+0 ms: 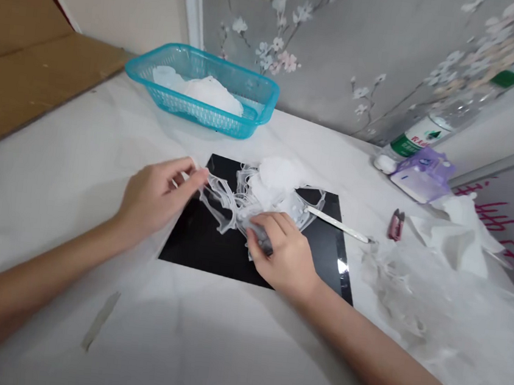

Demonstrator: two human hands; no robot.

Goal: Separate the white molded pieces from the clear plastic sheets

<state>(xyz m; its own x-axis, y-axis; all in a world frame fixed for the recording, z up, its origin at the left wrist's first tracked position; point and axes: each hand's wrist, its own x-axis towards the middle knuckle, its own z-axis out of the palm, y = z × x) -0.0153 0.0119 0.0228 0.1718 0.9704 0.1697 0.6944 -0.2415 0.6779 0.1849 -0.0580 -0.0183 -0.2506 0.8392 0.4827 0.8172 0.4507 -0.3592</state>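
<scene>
- Tangle of translucent white strips (pixel 255 207), mid-frame: thin, loopy, net-like webbing, looks like soft plastic; loose loops at its left and right sides.
- White rounded pile (pixel 279 179) at the tangle's upper part: denser, more opaque, texture washed out.
- Left hand (pixel 159 197), left of center: thumb and index tips brought together on the tangle's left end; strips stretch from the fingertips toward the heap.
- Right hand (pixel 289 254), just right of center: fingers curled, small gap between thumb and index, tips touching the tangle's lower front. Can't tell if they pinch it or only press.
- Black board (pixel 206 242) under the tangle, flat on a white table (pixel 85 119); glare on its right edge.
- White pen-like stick (pixel 339 224), right of the heap, slanting across the board's right edge.
- Teal plastic basket (pixel 268 105), upper left of center, white material inside.
- Right of frame: small dark-red item (pixel 396 224), crumpled white paper (pixel 457 229), clear plastic film (pixel 446 316) spread below.
- Upper right: green-capped bottle (pixel 421 136) leaning in view, purple packet (pixel 429 171) beside its base.
- Lower left: tape-like strip (pixel 101 321) on the table.
- Upper frame: floral wall panel (pixel 277 41).
</scene>
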